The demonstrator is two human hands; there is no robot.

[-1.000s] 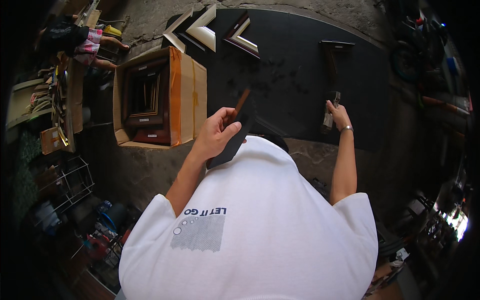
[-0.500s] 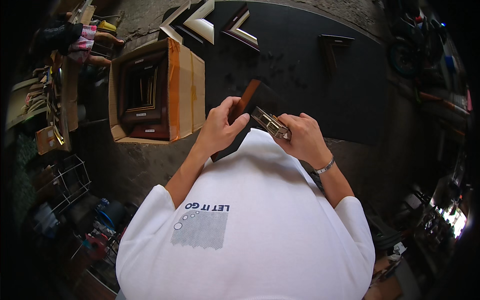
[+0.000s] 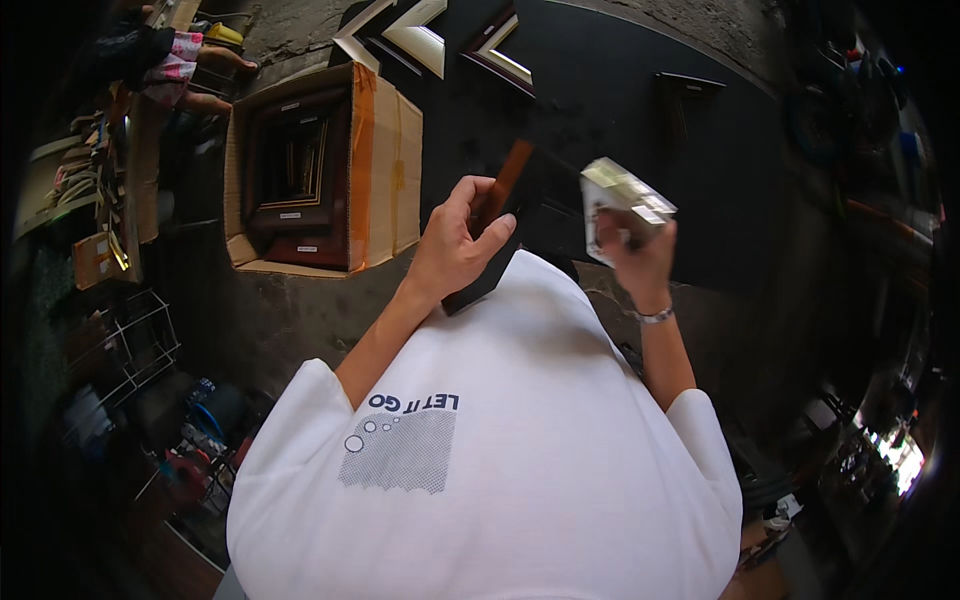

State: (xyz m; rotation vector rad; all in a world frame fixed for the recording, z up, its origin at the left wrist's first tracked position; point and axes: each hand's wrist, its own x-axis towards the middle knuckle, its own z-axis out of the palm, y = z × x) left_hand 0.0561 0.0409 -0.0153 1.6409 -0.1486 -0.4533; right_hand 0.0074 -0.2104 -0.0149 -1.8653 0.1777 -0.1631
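Observation:
A dark corner piece of picture-frame moulding with a brown edge [image 3: 514, 170] is in my left hand [image 3: 455, 245], thumb on one side and fingers on the other. It tilts above the black table, its lower end by my white shirt. To its right, apart from it, my right hand [image 3: 640, 265] grips a silver staple gun [image 3: 628, 188], fingers wrapped through the handle. Motion blurs both that hand and the tool.
A cardboard box [image 3: 392, 180] of nested dark frames [image 3: 285, 222] stands at the left. On the black table [image 3: 590, 60] lie a silver frame corner [image 3: 418, 38], a maroon-and-silver one [image 3: 500, 50] and a dark one [image 3: 690, 85]. Another person's arm [image 3: 205, 102] shows far left.
My right hand has lifted the staple gun up and to the right, away from the frame corner, and turned it. My left hand still holds the corner, almost in place.

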